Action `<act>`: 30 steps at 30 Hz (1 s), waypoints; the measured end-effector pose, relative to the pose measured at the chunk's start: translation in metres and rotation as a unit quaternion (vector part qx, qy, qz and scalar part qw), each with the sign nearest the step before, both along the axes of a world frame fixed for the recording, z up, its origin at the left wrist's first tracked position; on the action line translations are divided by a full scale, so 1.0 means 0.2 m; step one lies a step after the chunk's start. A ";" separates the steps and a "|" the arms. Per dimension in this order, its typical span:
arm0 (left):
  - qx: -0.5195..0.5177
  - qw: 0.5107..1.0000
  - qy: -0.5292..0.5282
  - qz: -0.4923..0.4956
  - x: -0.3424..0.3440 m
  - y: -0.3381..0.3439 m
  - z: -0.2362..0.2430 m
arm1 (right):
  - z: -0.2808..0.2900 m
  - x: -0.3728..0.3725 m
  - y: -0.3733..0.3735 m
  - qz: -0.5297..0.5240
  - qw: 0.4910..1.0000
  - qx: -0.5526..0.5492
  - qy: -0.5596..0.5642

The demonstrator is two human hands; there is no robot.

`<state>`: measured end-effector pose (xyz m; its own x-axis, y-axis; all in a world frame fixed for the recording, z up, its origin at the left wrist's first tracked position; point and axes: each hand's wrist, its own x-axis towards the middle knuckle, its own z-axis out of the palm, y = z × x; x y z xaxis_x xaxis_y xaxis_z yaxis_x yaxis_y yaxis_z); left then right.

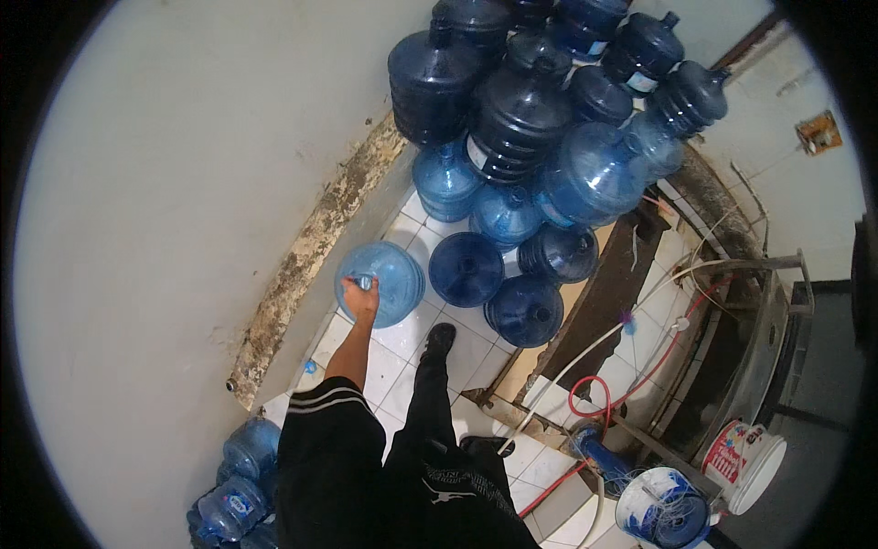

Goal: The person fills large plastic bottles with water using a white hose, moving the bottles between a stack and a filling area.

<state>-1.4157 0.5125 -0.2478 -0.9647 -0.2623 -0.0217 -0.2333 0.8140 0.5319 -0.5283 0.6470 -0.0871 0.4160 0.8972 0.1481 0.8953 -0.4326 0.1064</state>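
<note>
My left hand (pixel 360 302) is closed round the neck of a large light blue water jug (pixel 394 284), which is upright on the white tiled floor (pixel 384 371) beside the left wall. Just right of it stand dark blue jugs (pixel 465 272) (pixel 523 316). My right hand is out of view; my feet in black shoes are below the jug.
Several stacked jugs (pixel 521 105) crowd the upper middle, with more (pixel 238 503) at lower left. A dark step (pixel 604 293), red and white hoses (pixel 640 384), a metal frame (pixel 759 348) and two buckets (pixel 663 503) (pixel 759 471) are on the right. The wall (pixel 165 229) borders the left.
</note>
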 end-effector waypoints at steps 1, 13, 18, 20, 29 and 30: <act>-0.008 1.000 0.002 -0.001 -0.07 0.03 -0.05 | 0.05 0.01 -0.02 0.013 0.999 -0.019 -0.039; 0.013 0.995 -0.098 -0.012 -0.64 0.42 -0.43 | 0.44 -0.11 -0.24 0.115 0.939 -0.156 -0.285; 0.036 0.996 -0.079 -0.032 -0.76 0.53 -0.55 | 0.37 -0.29 -0.30 0.067 0.953 -0.167 -0.246; 0.037 0.995 -0.083 -0.051 -0.80 0.55 -0.58 | 0.35 -0.33 -0.33 0.052 0.955 -0.174 -0.235; 0.069 0.984 -0.107 -0.121 -0.86 0.55 -0.69 | 0.15 -0.44 -0.50 -0.026 0.967 -0.168 -0.190; 0.068 0.982 -0.113 -0.134 -0.88 0.56 -0.71 | 0.13 -0.43 -0.53 -0.036 0.968 -0.167 -0.184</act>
